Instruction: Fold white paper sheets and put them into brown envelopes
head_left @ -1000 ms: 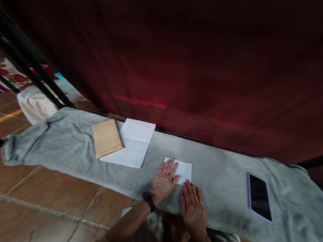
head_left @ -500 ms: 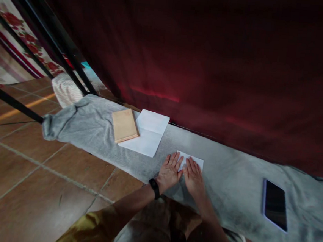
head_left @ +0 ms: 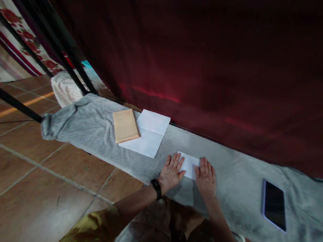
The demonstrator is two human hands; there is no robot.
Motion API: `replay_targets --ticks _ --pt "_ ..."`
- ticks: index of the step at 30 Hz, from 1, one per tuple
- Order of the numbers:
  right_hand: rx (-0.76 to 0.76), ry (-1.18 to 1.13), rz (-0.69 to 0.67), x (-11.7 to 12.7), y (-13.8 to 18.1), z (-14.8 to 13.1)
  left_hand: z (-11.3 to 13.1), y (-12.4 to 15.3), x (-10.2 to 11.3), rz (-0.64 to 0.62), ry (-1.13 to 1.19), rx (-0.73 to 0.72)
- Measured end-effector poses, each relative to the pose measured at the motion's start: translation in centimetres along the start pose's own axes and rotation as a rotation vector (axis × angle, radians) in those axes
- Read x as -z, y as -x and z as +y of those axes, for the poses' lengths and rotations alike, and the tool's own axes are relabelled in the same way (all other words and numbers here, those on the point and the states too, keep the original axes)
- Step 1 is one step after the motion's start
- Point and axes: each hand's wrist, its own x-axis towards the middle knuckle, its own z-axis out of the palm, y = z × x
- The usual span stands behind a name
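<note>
A small white sheet of paper [head_left: 189, 166] lies flat on the grey cloth, between my two hands. My left hand [head_left: 171, 174], with a black band on its wrist, rests with spread fingers over the paper's left edge. Along the opposite edge lies my right hand [head_left: 206, 177], palm down, its fingers stretched out and covering the right side of the paper. Further left is a larger white sheet [head_left: 151, 131] with a crease across its middle. A tan, book-like block [head_left: 126, 126] sits partly on that sheet.
Grey cloth [head_left: 230, 173] covers the long, narrow surface. A tablet or phone with a dark screen [head_left: 275, 205] lies at the right. Behind hangs a dark red curtain [head_left: 210, 84]. Black metal bars [head_left: 12, 101] stand at the left, above a tiled floor [head_left: 10, 175].
My right hand has slid to the right across the small paper, uncovering its middle. My left hand stays at the left edge, nearly still.
</note>
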Motion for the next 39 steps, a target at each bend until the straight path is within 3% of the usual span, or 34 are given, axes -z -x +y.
replay_targets --ticks 3,7,12,17,22,26,29,33,39 --pt "-0.025 0.000 0.032 0.3 0.3 0.1 -0.1 0.0 0.1 0.016 -0.002 -0.006" --pt "-0.096 -0.005 0.083 1.1 1.3 -1.7 -0.3 -0.3 0.1 0.028 -0.015 -0.015" --pt "0.012 -0.049 -0.015 2.3 4.3 -4.0 -0.6 -0.4 -0.3 0.053 -0.018 -0.016" --pt "0.004 -0.047 -0.023 3.4 6.5 -4.1 -0.6 -0.6 -0.2 0.074 -0.016 -0.008" --pt "-0.034 -0.030 0.004 3.4 6.9 -4.3 2.3 -2.0 -0.1 0.080 0.045 -0.056" --pt "-0.037 -0.029 0.016 2.9 7.0 -4.6 5.6 -3.6 -0.5 -0.023 0.182 -0.238" --pt "-0.042 -0.063 0.026 3.1 7.0 -4.6 6.5 -4.6 -1.0 -0.065 0.208 -0.249" --pt "-0.059 -0.126 0.044 3.9 6.6 -4.8 5.6 -5.6 -1.2 -0.056 0.193 -0.235" --pt "-0.088 -0.186 0.100 4.6 6.7 -4.9 2.4 -6.4 -0.6 0.004 0.134 -0.109"
